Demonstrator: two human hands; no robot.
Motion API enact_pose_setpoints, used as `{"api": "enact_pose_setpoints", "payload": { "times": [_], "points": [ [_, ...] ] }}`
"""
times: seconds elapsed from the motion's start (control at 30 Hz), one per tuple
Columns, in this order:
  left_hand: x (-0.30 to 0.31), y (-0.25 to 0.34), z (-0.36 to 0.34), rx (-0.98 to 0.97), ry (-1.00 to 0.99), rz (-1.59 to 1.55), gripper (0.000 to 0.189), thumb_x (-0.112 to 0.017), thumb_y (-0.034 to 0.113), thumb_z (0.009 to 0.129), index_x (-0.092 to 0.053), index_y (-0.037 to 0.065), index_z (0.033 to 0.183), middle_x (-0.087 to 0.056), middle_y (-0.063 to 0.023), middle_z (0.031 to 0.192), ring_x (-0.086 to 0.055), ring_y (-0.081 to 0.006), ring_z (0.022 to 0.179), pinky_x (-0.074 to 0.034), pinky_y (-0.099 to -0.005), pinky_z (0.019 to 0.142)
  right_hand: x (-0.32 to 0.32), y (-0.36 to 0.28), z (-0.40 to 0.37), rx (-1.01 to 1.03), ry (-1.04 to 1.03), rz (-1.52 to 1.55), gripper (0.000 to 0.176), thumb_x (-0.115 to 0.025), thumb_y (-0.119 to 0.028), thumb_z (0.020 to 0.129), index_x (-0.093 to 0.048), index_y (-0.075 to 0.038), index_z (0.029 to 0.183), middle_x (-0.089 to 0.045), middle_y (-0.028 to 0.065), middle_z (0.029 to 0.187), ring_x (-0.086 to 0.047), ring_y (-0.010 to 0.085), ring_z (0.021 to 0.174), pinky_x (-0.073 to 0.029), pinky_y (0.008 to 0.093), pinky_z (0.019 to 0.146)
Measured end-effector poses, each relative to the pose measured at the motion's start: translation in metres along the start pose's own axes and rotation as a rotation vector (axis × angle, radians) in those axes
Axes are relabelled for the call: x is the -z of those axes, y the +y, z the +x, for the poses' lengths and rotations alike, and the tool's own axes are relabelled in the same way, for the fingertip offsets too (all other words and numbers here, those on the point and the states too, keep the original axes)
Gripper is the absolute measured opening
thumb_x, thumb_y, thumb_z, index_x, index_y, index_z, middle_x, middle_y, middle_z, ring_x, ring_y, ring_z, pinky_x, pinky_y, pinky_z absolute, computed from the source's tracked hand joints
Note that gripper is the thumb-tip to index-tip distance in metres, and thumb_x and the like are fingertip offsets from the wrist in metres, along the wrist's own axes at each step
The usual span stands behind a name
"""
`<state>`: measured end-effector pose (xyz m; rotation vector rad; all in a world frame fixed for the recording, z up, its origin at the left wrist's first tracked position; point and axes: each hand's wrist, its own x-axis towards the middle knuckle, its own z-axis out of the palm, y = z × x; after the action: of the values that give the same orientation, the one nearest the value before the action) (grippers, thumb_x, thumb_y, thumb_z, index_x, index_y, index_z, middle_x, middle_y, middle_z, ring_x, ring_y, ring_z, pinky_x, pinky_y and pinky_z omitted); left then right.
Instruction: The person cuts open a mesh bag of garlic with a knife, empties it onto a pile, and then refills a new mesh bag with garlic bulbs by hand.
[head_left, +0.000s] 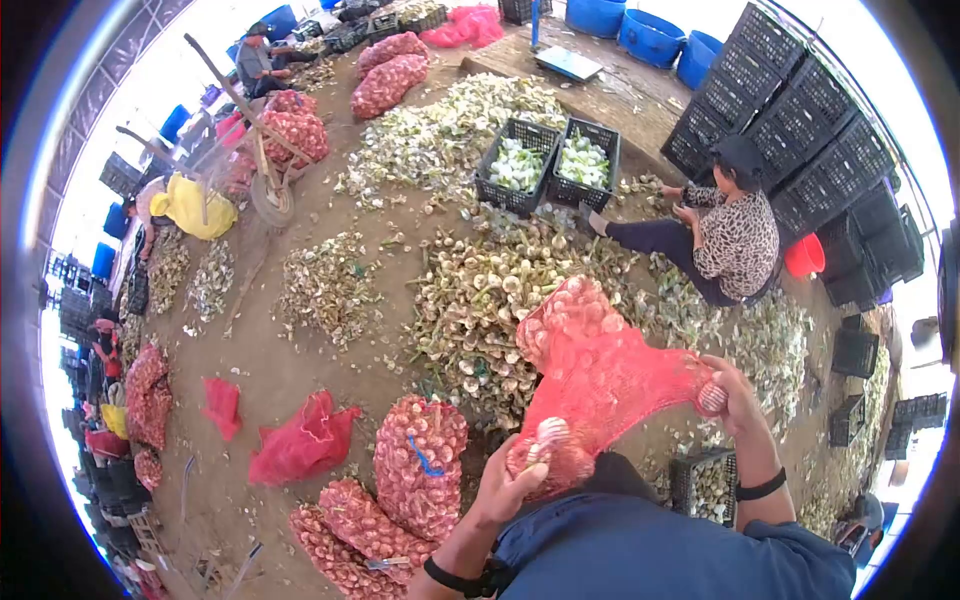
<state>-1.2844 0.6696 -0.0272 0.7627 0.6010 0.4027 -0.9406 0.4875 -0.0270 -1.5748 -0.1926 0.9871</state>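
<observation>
A red mesh bag point(625, 380) stretches between my two hands, with garlic bulbs bunched in its far end. My left hand point(505, 482) is closed on the bag's near left corner, where a few pale bulbs bulge by the thumb. Over on the other side, my right hand point(738, 398) grips the opposite corner, with a bulb showing through the mesh at the fingers. Beyond the bag lies a big heap of garlic bulbs point(475, 300) on the dirt floor, and the bag's far end overlaps it in this view.
Full garlic sacks point(420, 465) lie to my left, near loose red sacks point(305, 438). A seated person point(735, 225) handles garlic at the right, by stacked black crates point(790, 110). Two crates of peeled stalks point(520, 165) stand ahead. A wheelbarrow point(270, 195) is at the far left.
</observation>
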Motion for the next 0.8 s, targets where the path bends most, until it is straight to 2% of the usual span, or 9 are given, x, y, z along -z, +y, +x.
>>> {"api": "enact_pose_setpoints", "payload": {
  "times": [0.1, 0.17, 0.23, 0.37, 0.43, 0.5, 0.63, 0.7, 0.8],
  "points": [
    [0.020, -0.011, 0.007, 0.013, 0.138, 0.031, 0.058, -0.067, 0.022, 0.085, -0.046, -0.005, 0.132, -0.058, -0.0062, 0.119, -0.055, -0.0126, 0.108, -0.043, -0.0303, 0.096, -0.030, -0.011, 0.007, -0.039, -0.019, 0.031, 0.051, -0.049, -0.016, 0.085, -0.048, 0.007, 0.130, -0.064, 0.0158, 0.109, -0.067, 0.0175, 0.082, -0.058, 0.0300, 0.066],
    [0.036, -0.018, 0.014, -0.040, 0.208, -0.083, 0.059, -0.066, 0.026, 0.083, -0.048, -0.005, 0.131, -0.059, -0.0052, 0.116, -0.056, -0.0124, 0.105, -0.044, -0.0293, 0.094, -0.045, -0.013, 0.012, -0.056, -0.092, -0.028, 0.049, -0.048, -0.010, 0.086, -0.045, 0.011, 0.129, -0.061, 0.0178, 0.116, -0.064, 0.0214, 0.098, -0.054, 0.0326, 0.083],
    [0.043, 0.004, 0.026, -0.087, 0.201, -0.126, 0.061, -0.062, 0.028, 0.084, -0.047, -0.006, 0.133, -0.059, -0.0086, 0.121, -0.059, -0.0159, 0.106, -0.050, -0.0292, 0.087, -0.071, -0.030, 0.023, -0.020, -0.084, -0.026, 0.049, -0.048, -0.009, 0.085, -0.045, 0.011, 0.129, -0.061, 0.0178, 0.114, -0.065, 0.0191, 0.090, -0.055, 0.0301, 0.075],
    [-0.003, 0.123, 0.034, -0.033, -0.121, -0.072, 0.059, -0.064, 0.025, 0.084, -0.048, -0.005, 0.132, -0.065, -0.0134, 0.112, -0.066, -0.0189, 0.098, -0.053, -0.0321, 0.084, -0.110, -0.103, 0.018, 0.226, -0.207, -0.050, 0.050, -0.047, -0.016, 0.087, -0.046, 0.005, 0.132, -0.063, 0.0181, 0.111, -0.066, 0.0163, 0.071, -0.054, 0.0260, 0.060],
    [-0.020, 0.111, 0.028, 0.152, -0.380, 0.163, 0.066, -0.069, 0.030, 0.081, -0.048, -0.006, 0.131, -0.066, -0.0189, 0.109, -0.067, -0.0246, 0.098, -0.053, -0.0348, 0.085, -0.094, -0.130, 0.012, 0.386, -0.080, 0.075, 0.055, -0.047, -0.025, 0.087, -0.046, 0.002, 0.134, -0.062, 0.0192, 0.116, -0.068, 0.0193, 0.084, -0.056, 0.0291, 0.069],
    [-0.045, 0.106, 0.019, -0.371, -0.594, 0.609, 0.067, -0.073, 0.037, 0.078, -0.052, -0.007, 0.125, -0.067, -0.0208, 0.106, -0.067, -0.0306, 0.097, -0.052, -0.0373, 0.086, -0.120, -0.150, -0.013, 0.555, -0.048, 0.286, 0.059, -0.048, -0.032, 0.087, -0.045, 0.003, 0.136, -0.059, 0.0197, 0.125, -0.065, 0.0233, 0.103, -0.056, 0.0341, 0.082],
    [-0.045, 0.135, 0.020, -0.159, -0.925, 0.652, 0.071, -0.074, 0.041, 0.076, -0.053, -0.008, 0.122, -0.067, -0.0219, 0.108, -0.066, -0.0340, 0.098, -0.051, -0.0390, 0.085, -0.067, -0.108, -0.007, 0.474, 0.054, 0.235, 0.062, -0.047, -0.032, 0.088, -0.042, 0.004, 0.138, -0.056, 0.0212, 0.131, -0.059, 0.0281, 0.117, -0.053, 0.0393, 0.093],
    [-0.019, 0.095, 0.033, -0.361, -0.376, 0.556, 0.060, -0.071, 0.040, 0.080, -0.057, -0.005, 0.117, -0.068, -0.0167, 0.104, -0.066, -0.0265, 0.093, -0.052, -0.0367, 0.080, -0.070, -0.121, -0.026, 0.418, 0.049, 0.266, 0.062, -0.046, -0.032, 0.088, -0.041, 0.005, 0.139, -0.055, 0.0214, 0.131, -0.060, 0.0299, 0.116, -0.053, 0.0399, 0.093],
    [0.025, 0.058, 0.054, 0.187, -0.139, 0.277, 0.052, -0.067, 0.032, 0.086, -0.055, -0.004, 0.122, -0.066, -0.0114, 0.104, -0.063, -0.0169, 0.089, -0.051, -0.0321, 0.078, -0.092, -0.121, -0.030, 0.463, 0.007, 0.203, 0.063, -0.047, -0.033, 0.088, -0.041, 0.005, 0.138, -0.057, 0.0210, 0.129, -0.061, 0.0294, 0.113, -0.054, 0.0391, 0.091]
  ]
}}
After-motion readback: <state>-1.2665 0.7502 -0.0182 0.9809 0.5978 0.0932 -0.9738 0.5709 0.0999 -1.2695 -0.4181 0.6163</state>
